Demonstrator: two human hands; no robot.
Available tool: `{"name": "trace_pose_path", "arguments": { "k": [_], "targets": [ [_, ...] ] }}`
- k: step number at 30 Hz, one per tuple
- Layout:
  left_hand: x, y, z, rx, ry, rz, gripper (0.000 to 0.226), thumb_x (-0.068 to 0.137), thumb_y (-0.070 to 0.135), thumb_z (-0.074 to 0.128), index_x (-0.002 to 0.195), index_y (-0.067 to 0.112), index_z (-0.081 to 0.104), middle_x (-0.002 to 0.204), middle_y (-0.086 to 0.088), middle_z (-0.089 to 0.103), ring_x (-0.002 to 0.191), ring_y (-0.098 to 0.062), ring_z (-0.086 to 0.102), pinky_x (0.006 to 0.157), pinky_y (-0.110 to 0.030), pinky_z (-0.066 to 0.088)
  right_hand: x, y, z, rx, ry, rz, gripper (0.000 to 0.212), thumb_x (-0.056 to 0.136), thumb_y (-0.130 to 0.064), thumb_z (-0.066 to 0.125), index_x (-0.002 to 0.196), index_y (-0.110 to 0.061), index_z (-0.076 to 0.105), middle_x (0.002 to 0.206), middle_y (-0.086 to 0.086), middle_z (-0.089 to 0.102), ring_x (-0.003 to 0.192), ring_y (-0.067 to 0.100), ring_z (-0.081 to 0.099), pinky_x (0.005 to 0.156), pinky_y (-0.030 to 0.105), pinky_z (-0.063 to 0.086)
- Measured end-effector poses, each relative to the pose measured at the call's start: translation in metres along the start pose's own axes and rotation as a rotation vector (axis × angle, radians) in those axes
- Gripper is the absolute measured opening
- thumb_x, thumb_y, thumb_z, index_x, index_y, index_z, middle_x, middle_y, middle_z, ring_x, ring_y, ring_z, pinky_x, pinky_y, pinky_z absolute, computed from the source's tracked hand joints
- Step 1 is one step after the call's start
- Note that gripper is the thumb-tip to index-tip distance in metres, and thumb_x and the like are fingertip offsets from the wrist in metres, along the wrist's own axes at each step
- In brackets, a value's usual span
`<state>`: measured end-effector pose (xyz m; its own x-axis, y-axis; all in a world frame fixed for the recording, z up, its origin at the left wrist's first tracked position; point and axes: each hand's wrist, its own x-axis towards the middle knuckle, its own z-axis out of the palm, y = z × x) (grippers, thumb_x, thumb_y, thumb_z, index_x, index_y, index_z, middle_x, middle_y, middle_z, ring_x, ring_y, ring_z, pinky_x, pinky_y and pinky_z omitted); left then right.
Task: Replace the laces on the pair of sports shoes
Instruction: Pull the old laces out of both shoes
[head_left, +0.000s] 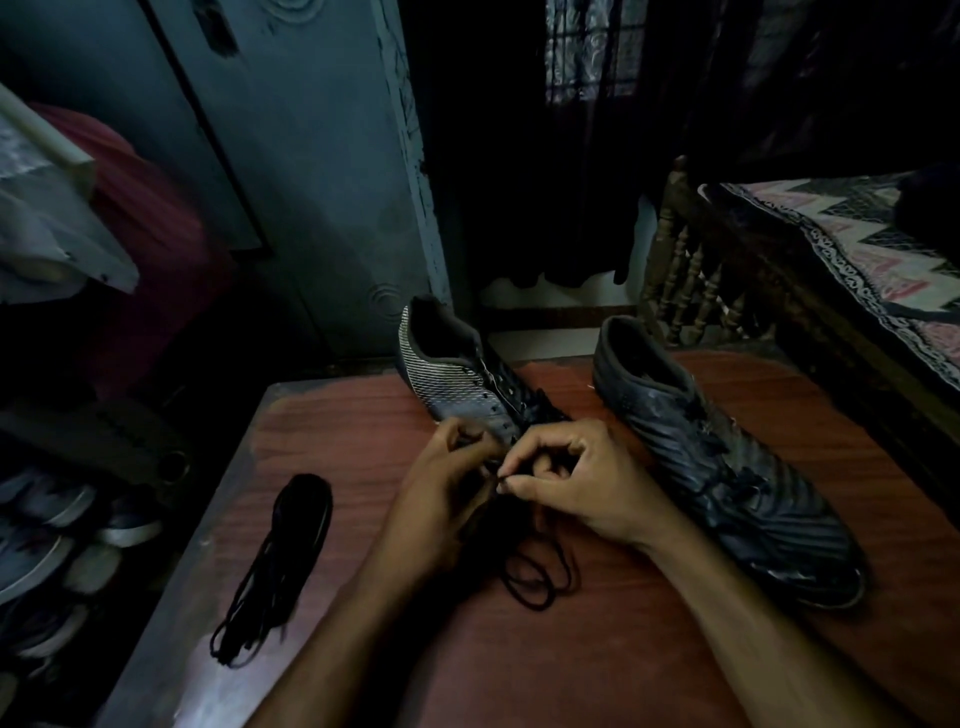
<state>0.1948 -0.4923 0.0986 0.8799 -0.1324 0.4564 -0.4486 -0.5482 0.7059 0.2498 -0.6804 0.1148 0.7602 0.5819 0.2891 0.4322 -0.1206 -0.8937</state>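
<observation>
Two bare forearms reach in from the lower edge onto a table (623, 649) of reddish wood-grain laminate, worn grey along its left side; the left hand (447, 499) and right hand (576, 483) meet over the toe end of the left shoe (457, 379), fingers of both curled; the right thumb and forefinger pinch a thin black lace (535, 577), whose slack lies in loose loops on the table just below the hands; what the left fingers hold cannot be told. The left shoe has a silver dotted side panel, dark tongue and open collar; the right shoe (727, 467), matte black with ribbed diagonal ridges, lies near the right hand. A spare lace bundle (280, 561), long and flat, lies to the left. Beyond: a grey-blue door (291, 171); a turned-wood bed frame (685, 280) with patterned cover.
</observation>
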Motion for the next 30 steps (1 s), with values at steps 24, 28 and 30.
{"name": "trace_pose_path", "arguments": {
  "k": [24, 28, 30],
  "targets": [
    [-0.002, 0.004, -0.005, -0.404, -0.062, -0.187, 0.056, 0.074, 0.015, 0.062, 0.128, 0.028, 0.064, 0.125, 0.003, 0.06, 0.125, -0.013, 0.058, 0.104, -0.029, 0.047, 0.003, 0.003, -0.005, 0.023, -0.06, -0.07, 0.014, 0.079, -0.014, 0.081, 0.093, -0.013, 0.081, 0.079, -0.017, 0.07, 0.08, 0.001, 0.065, 0.077, 0.018, 0.045],
    [-0.001, 0.007, -0.011, -0.277, -0.184, -0.092, 0.059, 0.072, 0.022, 0.052, 0.129, 0.014, 0.065, 0.133, -0.003, 0.053, 0.136, -0.017, 0.048, 0.112, -0.023, 0.037, 0.002, 0.001, -0.011, 0.136, -0.077, -0.061, 0.014, 0.079, -0.011, 0.081, 0.093, -0.016, 0.081, 0.083, 0.006, 0.074, 0.081, 0.013, 0.066, 0.079, 0.026, 0.05],
    [-0.002, 0.006, -0.012, -0.236, -0.239, -0.091, 0.058, 0.073, 0.024, 0.052, 0.127, 0.01, 0.066, 0.139, -0.004, 0.052, 0.138, -0.018, 0.046, 0.113, -0.022, 0.036, 0.001, -0.001, -0.013, 0.151, -0.099, -0.055, 0.015, 0.08, -0.007, 0.081, 0.093, -0.014, 0.081, 0.08, 0.003, 0.072, 0.078, 0.008, 0.065, 0.076, 0.023, 0.048]
  ]
}}
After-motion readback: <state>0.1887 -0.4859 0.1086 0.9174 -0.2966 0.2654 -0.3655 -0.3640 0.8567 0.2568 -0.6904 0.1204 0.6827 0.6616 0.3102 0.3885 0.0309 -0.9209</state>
